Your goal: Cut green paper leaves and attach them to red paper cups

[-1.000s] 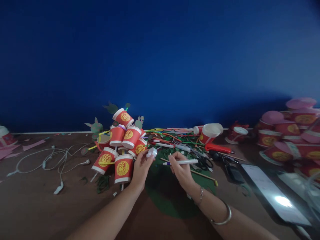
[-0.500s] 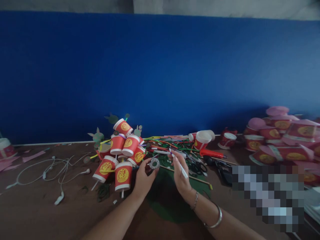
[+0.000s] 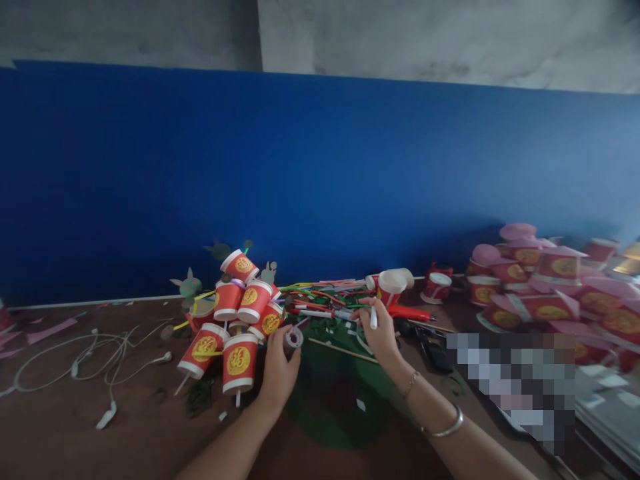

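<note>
My left hand (image 3: 278,363) is closed around a small whitish roll of tape (image 3: 294,338), its round hole facing up toward me. Beside that hand leans a stack of red-and-white paper cups (image 3: 240,363) with yellow emblems and white sticks poking out below. A white marker pen (image 3: 373,318) is held in my right hand (image 3: 384,337), above the back of a dark green round sheet (image 3: 340,420). The fingertips of this hand are over coloured strips and pens (image 3: 317,313); whether they touch any of these I cannot tell.
White earphones (image 3: 106,415) with a looped cable lie at the left. A red-handled tool (image 3: 410,313) and paper cups (image 3: 391,287) stand behind my right hand. Pink-topped red cups (image 3: 560,267) pile up at the right. A blue panel (image 3: 320,173) rises behind the table.
My right hand, with the marker pen, has moved right and toward the clutter at the back. My left hand has shifted slightly left, the tape roll tilted. The view has tipped up.
</note>
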A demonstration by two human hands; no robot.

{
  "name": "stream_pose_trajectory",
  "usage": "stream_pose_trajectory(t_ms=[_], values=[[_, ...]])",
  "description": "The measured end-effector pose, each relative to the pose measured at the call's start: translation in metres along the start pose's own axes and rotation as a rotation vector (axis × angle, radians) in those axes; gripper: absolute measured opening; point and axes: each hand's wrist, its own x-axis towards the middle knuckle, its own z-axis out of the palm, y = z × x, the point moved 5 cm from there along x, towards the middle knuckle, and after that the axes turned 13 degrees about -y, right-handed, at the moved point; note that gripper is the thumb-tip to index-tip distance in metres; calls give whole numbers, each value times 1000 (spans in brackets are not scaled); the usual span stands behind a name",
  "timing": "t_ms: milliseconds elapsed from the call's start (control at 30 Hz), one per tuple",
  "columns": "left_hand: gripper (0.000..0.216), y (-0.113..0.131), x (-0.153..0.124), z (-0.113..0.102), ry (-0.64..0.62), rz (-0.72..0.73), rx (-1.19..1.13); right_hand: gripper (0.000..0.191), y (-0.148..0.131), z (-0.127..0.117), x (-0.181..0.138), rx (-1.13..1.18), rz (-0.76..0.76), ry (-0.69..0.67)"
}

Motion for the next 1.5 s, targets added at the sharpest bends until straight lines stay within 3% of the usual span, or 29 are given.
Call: stream_pose_trajectory(t_ms=[167, 267, 400, 567, 767, 967, 1133, 1300, 1500], values=[[47, -9, -3, 5, 59, 69, 132, 13, 3, -1, -20, -269, -125, -93], [55, -16, -5, 10, 33, 89, 183, 16, 8, 5, -28, -398, -226, -194], [58, -16, -7, 13, 11, 101, 345, 22, 11, 9, -31, -465, -299, -223], [54, -9, -11, 10, 47, 74, 600, 23, 8, 16, -34, -517, -296, -332], [55, -10, -10, 7, 52, 90, 683, 17, 6, 24, -39, -578, -265, -445], [47, -3, -12, 5, 63, 70, 719, 17, 9, 25, -39, -580, -260, -471], [47, 11, -14, 7, 58, 111, 691, 18, 3, 30, -38, -538, -290, -388], [36, 25, -12, 15, -118, 268, 534, 24, -11, 67, -3, -678, -223, -497], [30, 26, -11, 17, -141, 265, 457, 34, -1, 115, 66, -825, -34, -530]])
